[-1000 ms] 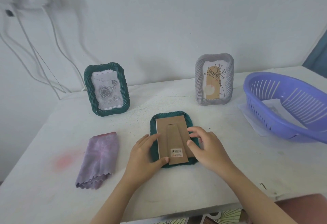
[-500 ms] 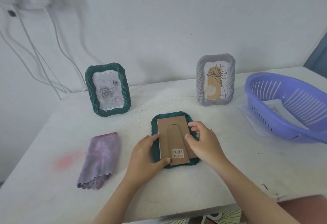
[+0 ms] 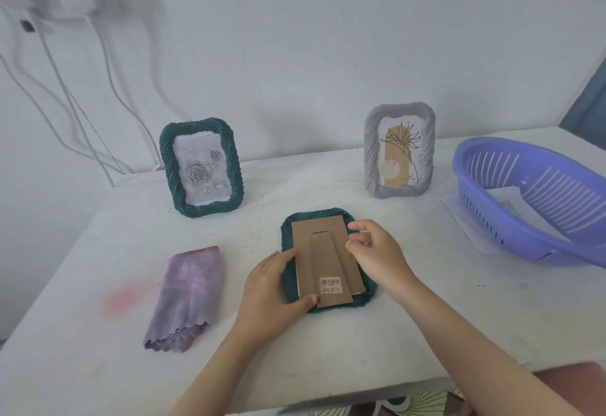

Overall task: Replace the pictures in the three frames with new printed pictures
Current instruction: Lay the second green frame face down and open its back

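Note:
A dark green frame (image 3: 331,214) lies face down in the middle of the white table, its brown cardboard back (image 3: 323,245) with a folded stand and barcode sticker facing up. My left hand (image 3: 273,287) rests on the frame's left edge, fingers straight, thumb at the lower corner of the cardboard. My right hand (image 3: 377,251) sits at the frame's right edge with fingers curled at the cardboard's rim. A second green frame (image 3: 200,166) with a grey rose print stands at the back left. A grey frame (image 3: 399,154) with a beige flower print stands at the back right.
A folded purple cloth (image 3: 187,296) lies left of my hands. A purple plastic basket (image 3: 537,199) holding paper sheets sits at the right, on more paper. White cables hang on the wall at the left. The table's front edge is close to my arms.
My right hand has slid up along the frame's right side toward its upper corner. My left hand has stayed on the left edge.

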`<state>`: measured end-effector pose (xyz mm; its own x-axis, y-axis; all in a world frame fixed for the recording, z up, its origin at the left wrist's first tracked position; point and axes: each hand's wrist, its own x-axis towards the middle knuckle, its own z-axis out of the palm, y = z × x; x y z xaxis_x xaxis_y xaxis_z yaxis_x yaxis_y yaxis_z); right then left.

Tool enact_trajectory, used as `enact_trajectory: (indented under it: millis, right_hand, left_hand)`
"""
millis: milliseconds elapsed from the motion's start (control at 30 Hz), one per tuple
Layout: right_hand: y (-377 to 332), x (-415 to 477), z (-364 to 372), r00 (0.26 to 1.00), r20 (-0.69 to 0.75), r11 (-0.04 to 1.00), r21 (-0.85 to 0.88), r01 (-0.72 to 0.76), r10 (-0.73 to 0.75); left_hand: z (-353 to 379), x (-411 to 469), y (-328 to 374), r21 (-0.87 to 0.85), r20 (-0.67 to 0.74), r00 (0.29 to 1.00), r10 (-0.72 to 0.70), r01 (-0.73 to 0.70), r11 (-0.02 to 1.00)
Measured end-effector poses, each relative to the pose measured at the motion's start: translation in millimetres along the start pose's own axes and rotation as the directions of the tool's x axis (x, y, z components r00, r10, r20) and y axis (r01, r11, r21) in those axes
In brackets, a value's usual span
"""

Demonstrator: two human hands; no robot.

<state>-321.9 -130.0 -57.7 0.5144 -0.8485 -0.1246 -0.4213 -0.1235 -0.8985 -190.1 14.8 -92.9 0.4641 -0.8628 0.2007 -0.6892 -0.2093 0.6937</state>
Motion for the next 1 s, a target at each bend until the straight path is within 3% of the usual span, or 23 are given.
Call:
enact_trajectory:
  millis: [467, 700, 867, 1000]
  right_hand:
    - [-4, 7, 3, 1.0, -0.024, 0.996, 0.086, -0.011, 0.014]
    - [-7, 10, 1, 0.998, -0.041, 0.994, 0.097, 0.044, -0.04]
    - [-6, 4, -2, 0.991, 0.032, 0.991, 0.014, 0.133, -0.133]
    - [-6, 3, -8, 0.99, -0.01, 0.986, 0.081, 0.144, -0.144]
  left_hand:
    - [4, 1, -9, 0.053, 0.025, 1.0, -0.004, 0.002, 0.999]
    - [4, -1, -8, 0.04, 0.03, 1.0, -0.001, 0.0, 0.999]
    - [4, -4, -8, 0.046, 0.025, 1.0, 0.004, -0.005, 0.999]
    - [3, -6, -6, 0.082, 0.031, 0.999, 0.008, -0.01, 0.997]
